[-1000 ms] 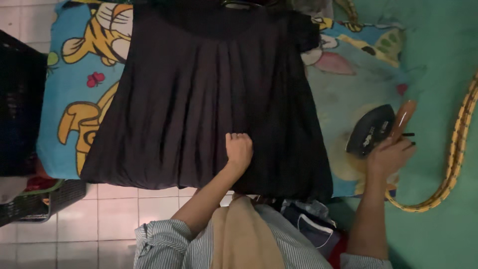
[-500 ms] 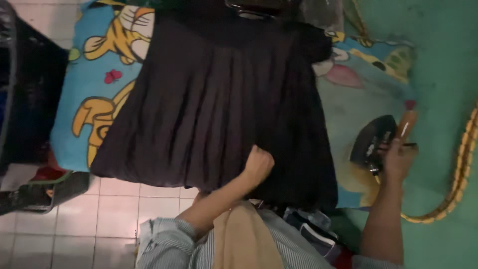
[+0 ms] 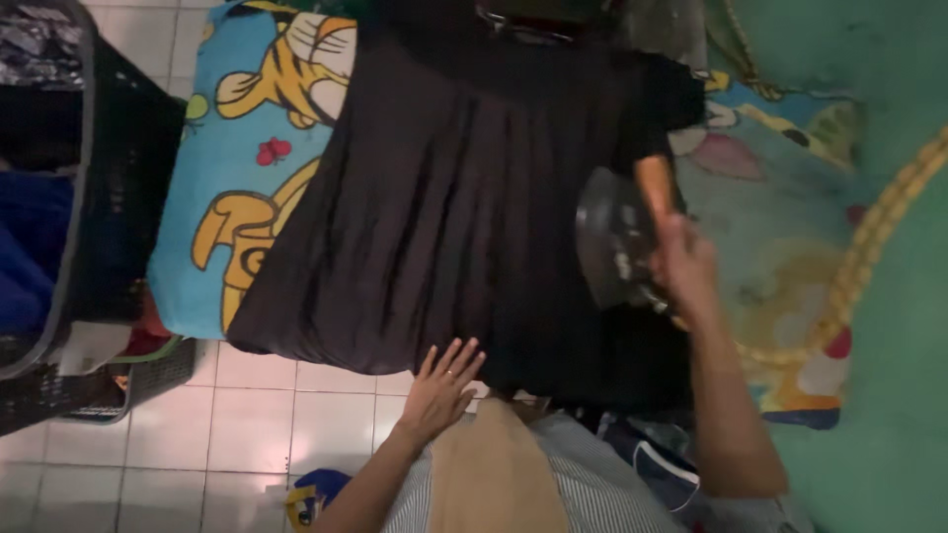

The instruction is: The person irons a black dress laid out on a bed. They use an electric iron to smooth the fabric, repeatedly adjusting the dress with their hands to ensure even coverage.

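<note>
Hands: right hand (image 3: 683,265) grasps an iron (image 3: 614,249) over the black skirt's (image 3: 464,207) right side; left hand (image 3: 441,387), released and flat, rests at its hem. Skirt lies on a cartoon-print blanket (image 3: 247,158). Pleats want smoothing taut under the iron.

I see a black pleated skirt (image 3: 464,207) beyond my left fingers (image 3: 459,357) — under it a blue cartoon-print blanket (image 3: 237,197), tiger orange — iron (image 3: 617,247) dark, orange-handled.
</note>
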